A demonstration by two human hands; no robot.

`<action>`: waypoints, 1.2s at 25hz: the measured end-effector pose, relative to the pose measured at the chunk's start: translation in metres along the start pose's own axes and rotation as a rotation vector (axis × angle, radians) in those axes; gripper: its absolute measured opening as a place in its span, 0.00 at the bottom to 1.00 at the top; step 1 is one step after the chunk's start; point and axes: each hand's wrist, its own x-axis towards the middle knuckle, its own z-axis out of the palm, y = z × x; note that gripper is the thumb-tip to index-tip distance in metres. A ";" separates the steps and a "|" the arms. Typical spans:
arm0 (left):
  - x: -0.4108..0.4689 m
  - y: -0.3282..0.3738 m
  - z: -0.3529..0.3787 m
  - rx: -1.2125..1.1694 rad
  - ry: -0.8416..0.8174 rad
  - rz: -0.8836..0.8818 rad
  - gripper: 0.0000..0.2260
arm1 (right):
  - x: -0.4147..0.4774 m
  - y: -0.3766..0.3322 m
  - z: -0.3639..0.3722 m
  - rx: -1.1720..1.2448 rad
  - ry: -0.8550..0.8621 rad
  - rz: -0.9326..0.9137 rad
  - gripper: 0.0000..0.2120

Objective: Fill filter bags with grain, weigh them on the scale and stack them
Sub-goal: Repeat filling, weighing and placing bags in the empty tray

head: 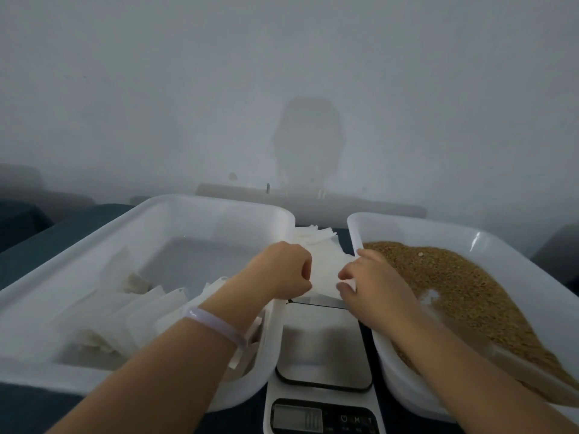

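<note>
Behind everything stands a pale grey wall [188, 89] with a dark shadow [307, 142] of a head on it. Under the wall is a table with a dark blue-green cloth [78, 227]. Two big white tubs sit on the cloth, side by side. In the left tub [156, 208], a bunch of white bags [131, 314] lean on each other at the near side, and the far part of its floor is bare. I cannot tell how full those bags are. In the right tub [407, 227] there is a wide heap of brown grain [454, 277] that runs from the far left corner to the near right. A white scale [322, 343] sits between the tubs, near the person, with its grey plate bare and its small screen at the near edge. Far behind the scale, also between the tubs, lies a small pile of flat bags [313, 238]. Both hands are up over the far edge of the scale, holding one white filter bag [326, 270] between them. The left hand [282, 270] has its fingers curled and pinches the left edge of the bag. The right hand [372, 277] pinches the right edge with its fingertips. A pale bracelet [216, 324] is on the left wrist.
</note>
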 end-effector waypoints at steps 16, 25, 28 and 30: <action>-0.002 -0.013 0.021 -0.271 0.229 0.042 0.05 | 0.062 -0.039 0.032 -0.124 -0.373 0.060 0.12; -0.007 -0.011 0.019 -0.308 0.222 -0.007 0.06 | 0.062 -0.030 0.040 -0.107 -0.232 0.093 0.27; -0.008 -0.010 0.018 -0.314 0.204 -0.027 0.06 | 0.061 -0.033 0.029 -0.102 -0.188 0.131 0.28; -0.008 -0.010 0.018 -0.311 0.180 -0.038 0.08 | 0.058 -0.029 -0.003 -0.047 0.035 0.140 0.08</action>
